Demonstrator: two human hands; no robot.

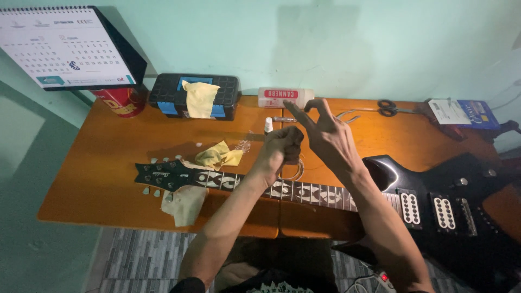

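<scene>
With your left hand (282, 145) fisted around a coiled string (293, 172) above the guitar (304, 191) neck and your right hand's (325, 135) fingers spread, holding nothing visible, the springy coil could whip loose and scratch the finish.

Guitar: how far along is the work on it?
Done: the fretboard looks bare of strings, with cloths by the headstock. In hand: the left hand is fisted above the neck, apparently gripping a wire coil; the right hand is raised, fingers spread. Left: no strings appear fitted.

Left hand (282, 147) fisted; right hand (324, 133) raised, fingers spread.
</scene>
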